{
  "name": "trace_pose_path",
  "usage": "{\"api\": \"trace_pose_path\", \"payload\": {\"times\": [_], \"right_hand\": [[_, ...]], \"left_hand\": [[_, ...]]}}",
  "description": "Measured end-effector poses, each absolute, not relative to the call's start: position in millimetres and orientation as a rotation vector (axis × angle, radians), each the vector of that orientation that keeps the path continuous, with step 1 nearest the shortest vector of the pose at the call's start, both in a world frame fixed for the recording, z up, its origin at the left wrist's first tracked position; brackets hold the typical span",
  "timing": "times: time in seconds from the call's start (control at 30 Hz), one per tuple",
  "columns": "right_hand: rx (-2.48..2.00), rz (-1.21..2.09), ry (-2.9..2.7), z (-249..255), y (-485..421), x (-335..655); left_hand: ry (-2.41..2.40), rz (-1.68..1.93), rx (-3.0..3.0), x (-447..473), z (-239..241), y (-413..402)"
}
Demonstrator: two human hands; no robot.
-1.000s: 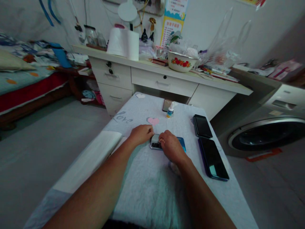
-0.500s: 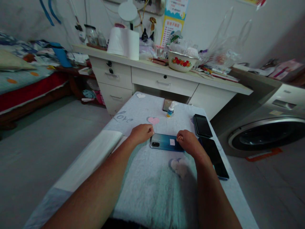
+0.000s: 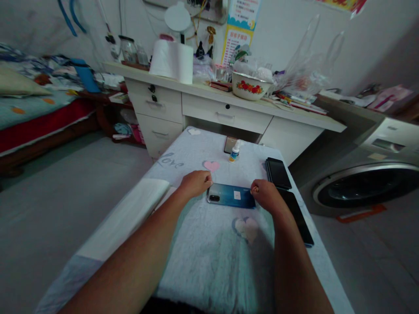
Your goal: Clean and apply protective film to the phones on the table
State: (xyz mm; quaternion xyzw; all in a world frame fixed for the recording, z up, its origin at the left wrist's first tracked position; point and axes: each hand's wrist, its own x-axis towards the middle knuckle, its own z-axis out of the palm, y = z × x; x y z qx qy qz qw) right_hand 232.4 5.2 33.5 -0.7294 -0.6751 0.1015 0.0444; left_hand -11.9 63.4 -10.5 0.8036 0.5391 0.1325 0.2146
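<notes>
A blue smartphone (image 3: pixel 225 197) lies back up on the cloth-covered table, its dark camera block at the left end and a small white sticker (image 3: pixel 237 195) on its back. At its upper left corner my left hand (image 3: pixel 196 182) is closed in a pinch. My right hand (image 3: pixel 264 194) is likewise closed, fingers curled, by the phone's right end. What either hand pinches is too small or hidden to make out. Beyond the phone stands a small white spray bottle (image 3: pixel 235 151) with a blue and yellow label, in front of another phone (image 3: pixel 229 144).
Dark tablet-like devices, one upper (image 3: pixel 278 172) and one lower (image 3: pixel 297 218), lie along the table's right edge. A folded white cloth (image 3: pixel 131 218) is at the left. Behind stands a white desk (image 3: pixel 209 109) with a flowered bowl (image 3: pixel 250 86); a washing machine (image 3: pixel 369 161) stands right.
My right hand has shifted a little to the right along the phone, uncovering more of its right end. My left hand stays at the left corner.
</notes>
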Motion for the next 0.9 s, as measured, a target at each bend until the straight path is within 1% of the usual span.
{"api": "trace_pose_path", "payload": {"times": [0.3,0.53,0.9], "right_hand": [[-2.035,0.308,-2.226,28,1,206],[-1.909,0.354,-2.268,24,-2,180],[-1.738,0.332,-2.314,11,-3,155]], "left_hand": [[1.508,0.358,2.241,-12,-12,63],[1.517,0.348,2.231,-11,-9,62],[1.525,0.348,2.223,-11,-8,62]]}}
